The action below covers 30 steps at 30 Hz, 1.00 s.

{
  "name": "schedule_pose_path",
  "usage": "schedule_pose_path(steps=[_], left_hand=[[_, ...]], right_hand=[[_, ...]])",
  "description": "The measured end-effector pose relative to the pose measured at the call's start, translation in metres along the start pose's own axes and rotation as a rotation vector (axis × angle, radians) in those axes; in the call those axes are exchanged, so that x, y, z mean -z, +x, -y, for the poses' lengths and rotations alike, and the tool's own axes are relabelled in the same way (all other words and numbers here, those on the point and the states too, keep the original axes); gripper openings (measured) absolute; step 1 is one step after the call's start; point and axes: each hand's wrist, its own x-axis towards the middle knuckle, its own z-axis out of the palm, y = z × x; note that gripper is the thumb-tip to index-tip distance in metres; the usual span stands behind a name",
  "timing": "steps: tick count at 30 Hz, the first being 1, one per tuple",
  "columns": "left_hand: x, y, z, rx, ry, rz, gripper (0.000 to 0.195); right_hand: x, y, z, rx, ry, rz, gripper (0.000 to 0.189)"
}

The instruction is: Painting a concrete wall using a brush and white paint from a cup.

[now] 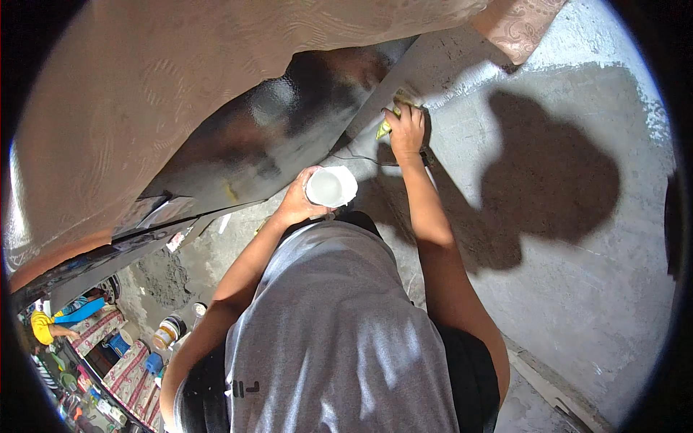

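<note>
My left hand (299, 199) grips a white plastic cup (331, 187) in front of my waist; a pale liquid is inside. My right hand (407, 130) reaches forward, closed on a yellow-green item (385, 128), perhaps a sponge or cloth, held against the lower part of the grey wall (460, 146). The wall surface near my fingers looks whitish, and its upper area carries white paint. What exactly lies under the right fingers is hidden.
A patterned brown cover (216, 65) hangs over a glossy dark panel (260, 130) at left. A thin cable (360, 157) runs below my right hand. Tubs (168, 331) stand at lower left, near another person's arm (62, 331).
</note>
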Motion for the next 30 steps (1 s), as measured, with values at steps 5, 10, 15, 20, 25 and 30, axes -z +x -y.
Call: schedule_pose_path(steps=[5, 10, 15, 20, 25, 30], left_hand=[[0.002, 0.001, -0.009, 0.037, -0.015, -0.005, 0.102], [-0.001, 0.008, -0.005, 0.004, -0.055, 0.021, 0.103], [0.003, 0.008, -0.004, -0.041, 0.027, 0.001, 0.104], [0.002, 0.002, 0.002, -0.024, -0.059, -0.055, 0.098], [0.0, 0.006, -0.006, -0.021, -0.044, -0.043, 0.097], [-0.001, 0.012, -0.013, -0.003, -0.014, -0.015, 0.097]], right_hand=[[0.011, 0.005, 0.011, 0.027, 0.006, -0.1, 0.019], [-0.031, -0.027, 0.008, -0.199, 0.105, 0.198, 0.026], [-0.037, -0.04, 0.016, -0.228, 0.213, 0.21, 0.034], [-0.014, -0.044, 0.013, -0.357, 0.305, 0.196, 0.026], [-0.016, -0.059, 0.005, -0.447, 0.449, 0.084, 0.024], [-0.023, -0.078, 0.006, -0.716, 1.233, 0.002, 0.042]])
